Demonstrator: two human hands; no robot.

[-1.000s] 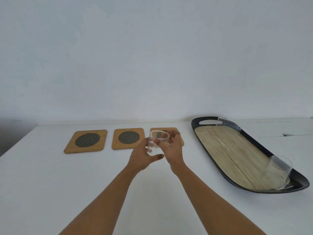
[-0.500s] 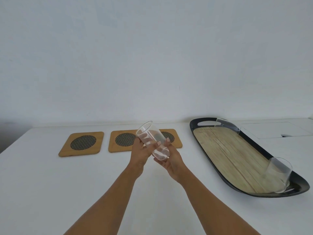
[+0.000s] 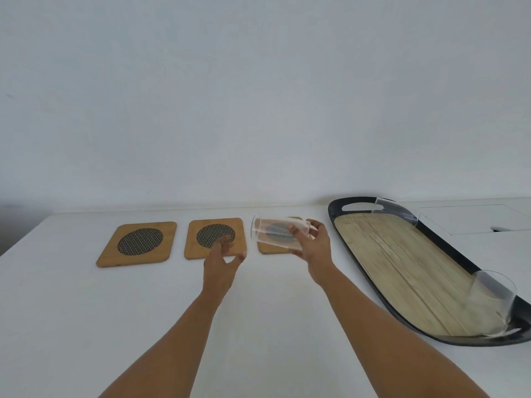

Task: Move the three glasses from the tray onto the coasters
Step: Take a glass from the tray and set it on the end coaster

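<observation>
Your right hand [image 3: 311, 244] holds the clear cylindrical drinking glass [image 3: 280, 232] by its base end, fingers wrapped round the wall. The glass lies on its side in the air, rim pointing left, above the rightmost square wooden coaster with a dark mesh disc [image 3: 273, 248]. Your left hand [image 3: 222, 259] is open with fingers spread, holds nothing, and hovers over the near edge of the middle coaster [image 3: 215, 238].

Treat the glass as light, rigid, smooth and breakable. Judge the safest grip to be round the middle of the wall. Turn it upright before lowering it, and set it down flat on the mesh disc.

The left coaster [image 3: 138, 244] is bare. Two more glasses remain on the long oval black-rimmed tray with a wood-grain floor [image 3: 388, 259] at right: one at its far end [image 3: 398, 211], one at its near end [image 3: 492, 301]. Nothing on the white table [image 3: 86, 326] blocks the set-down; your own left hand is the nearest obstruction.
</observation>
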